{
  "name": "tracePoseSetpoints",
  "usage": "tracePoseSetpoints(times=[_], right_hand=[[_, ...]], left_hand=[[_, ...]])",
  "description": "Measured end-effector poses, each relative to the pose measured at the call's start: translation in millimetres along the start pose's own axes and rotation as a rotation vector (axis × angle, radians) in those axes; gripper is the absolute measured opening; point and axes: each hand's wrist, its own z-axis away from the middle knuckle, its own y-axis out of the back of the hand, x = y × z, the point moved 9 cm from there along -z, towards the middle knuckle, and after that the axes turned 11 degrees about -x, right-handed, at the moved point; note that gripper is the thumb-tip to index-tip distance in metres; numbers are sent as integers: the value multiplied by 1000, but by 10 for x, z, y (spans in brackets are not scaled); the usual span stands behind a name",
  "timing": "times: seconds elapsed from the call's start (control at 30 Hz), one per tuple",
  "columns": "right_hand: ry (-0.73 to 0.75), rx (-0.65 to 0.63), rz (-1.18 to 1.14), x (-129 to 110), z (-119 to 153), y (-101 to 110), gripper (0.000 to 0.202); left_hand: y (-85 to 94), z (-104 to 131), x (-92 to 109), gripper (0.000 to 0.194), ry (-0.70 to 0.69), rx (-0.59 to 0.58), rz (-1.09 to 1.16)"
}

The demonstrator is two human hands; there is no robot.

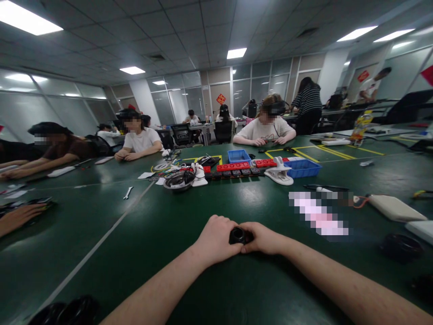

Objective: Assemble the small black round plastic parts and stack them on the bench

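Observation:
Just above the green table [189, 289], my left hand [216, 237] and my right hand [262, 238] meet in front of me. Between them is a small black ring-like part [237, 234] with a round hole facing me. The left fingers are curled around its left side, and the right thumb and fingers close on its right side. Much of the part is hidden behind my hands, so its exact kind does not show.
Farther back lie a red power strip [233, 166], blue bins [302, 168], a round metal dish [178, 180] and white stands [279, 171]. A wrench [128, 193] rests at left. Dark rings [401, 247] lie at right. Several people sit around the table.

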Motion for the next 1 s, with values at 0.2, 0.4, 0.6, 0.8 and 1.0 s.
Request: tracePoseSetpoints(times=[0.2,0.4,0.6,0.8,1.0], right_hand=[[17,-10,27,-28,18,-4,34],[25,-10,-14,7,4,-20,35],[11,-2,-41,53,-6,-17,33],[7,10,-42,51,-8,-11,33],[-32,45,-31,62,6,18,33]], left_hand=[[50,-109,85,38,19,-105,-152],[13,-172,14,39,68,-163,-106],[-34,-146,-101,43,70,-116,29],[-69,-89,-164,43,46,-90,163],[-203,-76,-263,38,-26,37,349]])
